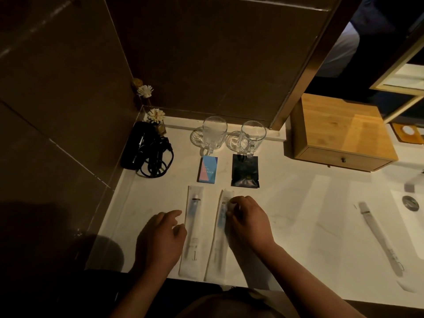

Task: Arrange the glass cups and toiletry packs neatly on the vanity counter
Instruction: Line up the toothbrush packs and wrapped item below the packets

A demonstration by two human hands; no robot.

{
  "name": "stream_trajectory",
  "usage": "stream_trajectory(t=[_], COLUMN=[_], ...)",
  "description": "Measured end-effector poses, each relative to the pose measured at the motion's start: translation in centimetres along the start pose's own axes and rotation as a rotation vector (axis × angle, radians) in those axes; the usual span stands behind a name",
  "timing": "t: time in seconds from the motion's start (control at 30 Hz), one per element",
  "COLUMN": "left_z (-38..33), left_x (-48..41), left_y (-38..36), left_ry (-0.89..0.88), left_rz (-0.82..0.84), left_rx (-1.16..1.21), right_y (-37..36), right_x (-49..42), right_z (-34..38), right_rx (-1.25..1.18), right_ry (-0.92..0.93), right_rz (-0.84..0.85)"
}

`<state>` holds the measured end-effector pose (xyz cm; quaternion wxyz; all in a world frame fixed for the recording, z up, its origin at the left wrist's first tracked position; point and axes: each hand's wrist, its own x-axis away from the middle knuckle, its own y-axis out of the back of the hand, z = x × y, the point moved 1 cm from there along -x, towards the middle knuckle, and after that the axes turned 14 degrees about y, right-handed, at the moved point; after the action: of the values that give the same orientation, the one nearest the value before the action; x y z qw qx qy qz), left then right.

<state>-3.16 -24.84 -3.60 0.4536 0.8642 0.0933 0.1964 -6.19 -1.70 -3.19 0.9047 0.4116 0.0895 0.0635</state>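
Note:
Two glass cups, the left cup [213, 132] and the right cup [252, 137], stand on coasters at the back of the white vanity counter [298, 203]. In front of them lie a blue-pink box [207, 169] and a black sachet [245, 171]. Nearer me lie two long white toothbrush packs side by side, the left pack [192, 232] and the right pack [218, 239]. My left hand [160, 239] rests beside the left pack, fingers apart, fingertips at its edge. My right hand [249, 222] pinches the right pack near its top.
A black hair dryer with coiled cord [146, 150] lies at the back left by a flower diffuser [157, 118]. A wooden drawer box [341, 134] stands at the back right. Another long pack [383, 239] lies by the sink drain [410, 203].

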Motion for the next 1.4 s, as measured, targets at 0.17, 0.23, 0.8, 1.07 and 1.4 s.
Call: stream_trajectory(t=[0.17, 0.23, 0.8, 1.07, 1.4], left_z=[0.4, 0.6, 0.6, 1.0, 1.3], left_x=[-1.1, -1.7, -2.6, -3.0, -3.3], left_y=[-0.7, -0.9, -0.8, -1.1, -1.3], left_ry=[-0.425, -0.499, -0.538, -0.546, -0.564], left_rz=[0.017, 0.043, 0.151, 0.144, 0.135], left_rx=[-0.223, -0.299, -0.295, -0.304, -0.290], right_y=[-0.1, -0.1, -0.5, -0.8, -0.8], right_x=[-0.3, -0.4, -1.7, -1.9, -1.6], right_z=[0.5, 0.7, 0.1, 0.8, -0.1], right_rx=[0.057, 0.097, 0.088, 0.154, 0.280], right_ry=[0.060, 0.077, 0.052, 0.043, 0.144], right_rz=[0.053, 0.071, 0.047, 0.140, 0.215])
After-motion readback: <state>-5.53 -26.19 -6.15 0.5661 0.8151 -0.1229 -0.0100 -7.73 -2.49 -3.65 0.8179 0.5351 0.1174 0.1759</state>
